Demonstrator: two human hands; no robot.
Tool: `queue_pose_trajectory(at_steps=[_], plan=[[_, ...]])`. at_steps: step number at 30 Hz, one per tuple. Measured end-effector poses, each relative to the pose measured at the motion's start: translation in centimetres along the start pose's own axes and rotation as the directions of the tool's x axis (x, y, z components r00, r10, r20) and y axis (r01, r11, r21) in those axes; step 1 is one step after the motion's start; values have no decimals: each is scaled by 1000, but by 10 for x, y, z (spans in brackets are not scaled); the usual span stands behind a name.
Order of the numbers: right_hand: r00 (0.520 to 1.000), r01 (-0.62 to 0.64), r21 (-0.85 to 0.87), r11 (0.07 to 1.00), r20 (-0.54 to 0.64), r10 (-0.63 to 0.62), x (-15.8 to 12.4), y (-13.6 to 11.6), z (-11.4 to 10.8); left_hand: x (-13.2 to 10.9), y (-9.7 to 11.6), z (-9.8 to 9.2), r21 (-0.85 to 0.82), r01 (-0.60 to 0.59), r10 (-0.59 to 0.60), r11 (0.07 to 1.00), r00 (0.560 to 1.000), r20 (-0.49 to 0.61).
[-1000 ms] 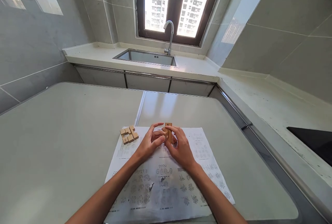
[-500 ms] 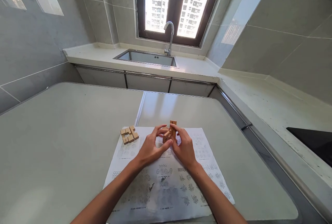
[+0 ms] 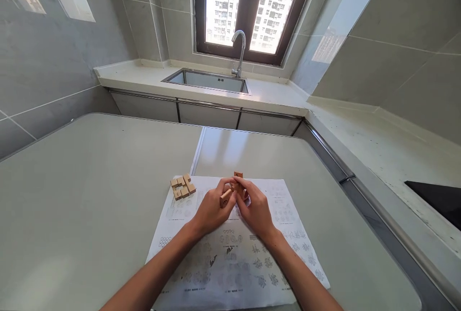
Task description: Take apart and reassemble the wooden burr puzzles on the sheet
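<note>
Over the printed sheet, my left hand and my right hand meet at their fingertips. Between my left thumb and fingers is a notched wooden puzzle piece, a dark mark on its end facing me. My right fingers close round another wooden puzzle piece, which stands upright with its top showing. The two pieces touch or nearly touch; my fingers hide how they meet. Left of my hands, several notched wooden puzzle pieces lie side by side on the sheet's far left corner.
The sheet, printed with small line drawings, lies on a pale table with a seam. Beyond stand a sink and a faucet under a window. A counter with a metal rail runs along the right; a black panel sits on it.
My hands have drawn closer together, and my left fingers have turned the piece they hold lower and to the left. The view has shifted slightly, moving the scene a little right.
</note>
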State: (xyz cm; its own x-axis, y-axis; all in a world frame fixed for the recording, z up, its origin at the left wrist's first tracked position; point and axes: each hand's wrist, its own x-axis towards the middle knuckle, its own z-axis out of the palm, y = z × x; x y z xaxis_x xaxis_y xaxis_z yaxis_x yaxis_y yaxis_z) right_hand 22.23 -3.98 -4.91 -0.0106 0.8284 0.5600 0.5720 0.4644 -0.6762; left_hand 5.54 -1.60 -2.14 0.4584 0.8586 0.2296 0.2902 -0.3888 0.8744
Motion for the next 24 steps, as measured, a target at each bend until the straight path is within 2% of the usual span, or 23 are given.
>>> queue_pose_trajectory(at_steps=[13, 24], plan=[[999, -19, -15, 1000, 29, 20, -1, 0, 0, -2, 2, 1, 10, -9, 9, 1000, 1000, 0], [999, 15, -67, 998, -35, -18, 0, -7, 3, -1, 2, 1, 24, -37, 38, 999, 999, -24]])
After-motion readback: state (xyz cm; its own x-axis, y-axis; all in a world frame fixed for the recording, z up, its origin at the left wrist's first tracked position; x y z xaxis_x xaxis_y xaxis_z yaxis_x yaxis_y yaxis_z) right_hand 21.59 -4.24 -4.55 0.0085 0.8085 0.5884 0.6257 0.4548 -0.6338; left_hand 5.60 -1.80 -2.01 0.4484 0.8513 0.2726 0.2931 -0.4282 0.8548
